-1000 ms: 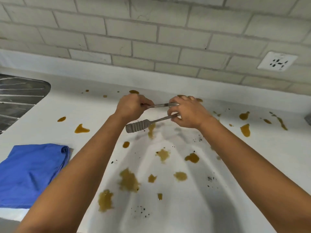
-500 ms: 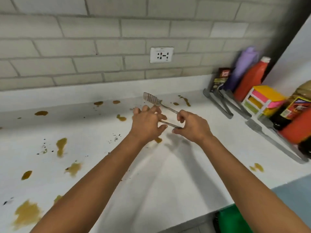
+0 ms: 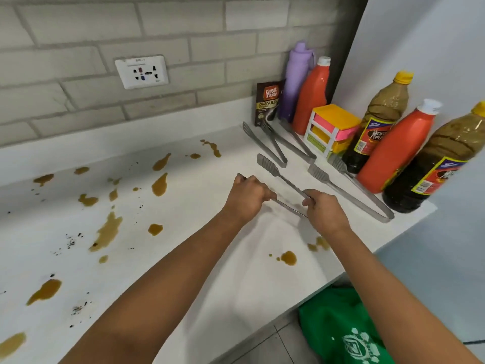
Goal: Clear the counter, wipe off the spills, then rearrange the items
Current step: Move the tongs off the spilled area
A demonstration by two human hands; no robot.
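Observation:
Metal tongs [image 3: 275,172] are held low over the white counter [image 3: 210,258], near its right end. My left hand [image 3: 246,197] grips one arm of the tongs and my right hand [image 3: 321,208] grips the hinge end. The other arm of the tongs points up-left, its scalloped tip free. Brown spills [image 3: 158,183] and dark crumbs dot the counter to the left and in front of my hands.
Two more tongs [image 3: 265,145] [image 3: 349,195] lie by the right wall. Behind them stand a coffee sachet [image 3: 267,101], a purple bottle [image 3: 296,80], two red bottles [image 3: 312,95] [image 3: 396,151], two dark sauce bottles [image 3: 378,119] [image 3: 441,164] and a small colourful drawer box [image 3: 330,127]. A green bag [image 3: 341,329] sits below the counter edge.
My view and both hands have swung right along the counter with the tongs, from the spill area near the blue cloth to the bottles at the right end, and the tongs are now lower.

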